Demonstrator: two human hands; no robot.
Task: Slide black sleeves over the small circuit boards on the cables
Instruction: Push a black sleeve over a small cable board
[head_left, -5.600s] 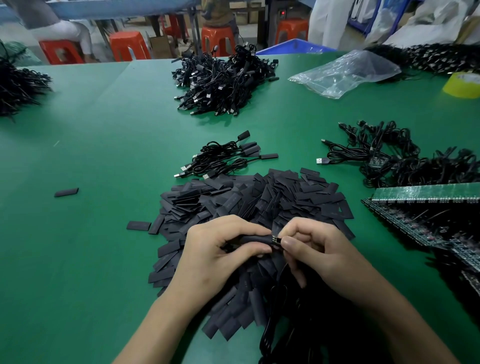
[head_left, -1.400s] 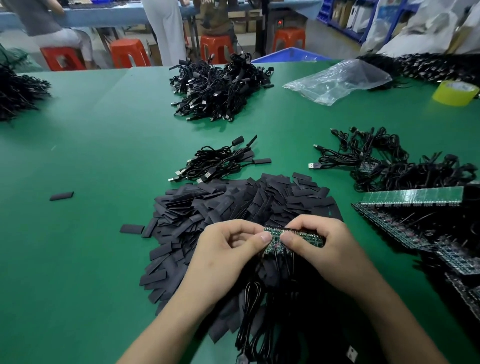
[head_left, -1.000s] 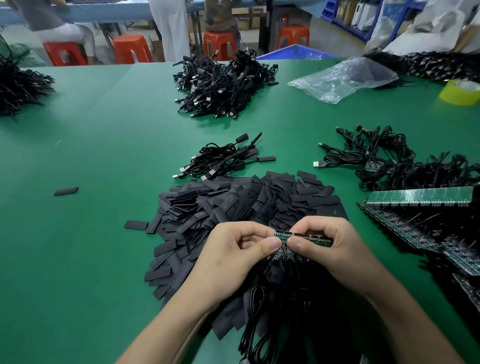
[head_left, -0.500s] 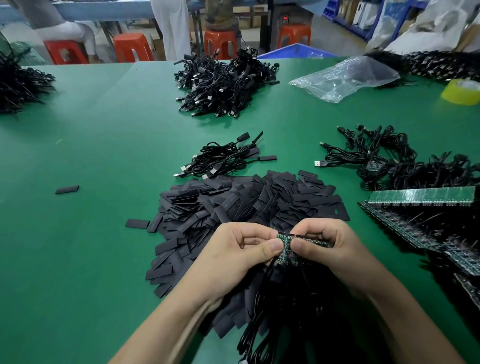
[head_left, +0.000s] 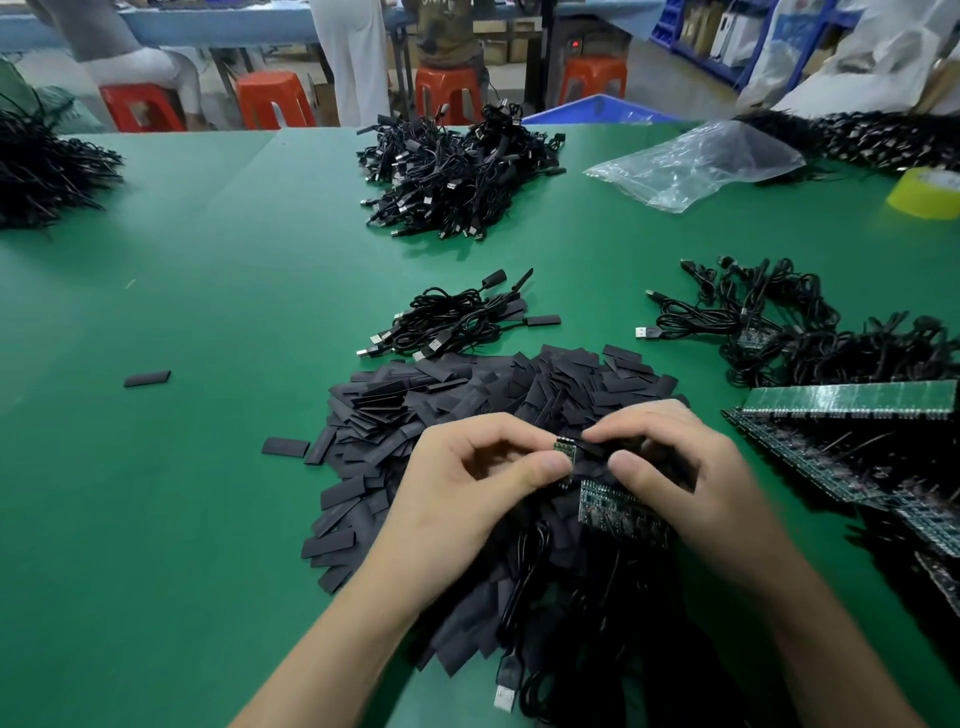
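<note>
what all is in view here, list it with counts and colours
table: one, green, under everything
sleeve pile: one, black, near centre
loose sleeves: two, black, left of pile
small cable bundle: one, black, beyond the pile
large cable heap: one, black, far centre
tangled cables: one heap, black, right
board strips: stack, green, right edge
plastic bag: one, clear, far right
tape roll: one, yellow, far right edge
stools: four, orange, behind the table
small circuit board: one, green, between the hands
left hand: one, pinching that board
right hand: one, pinching a black sleeve
</note>
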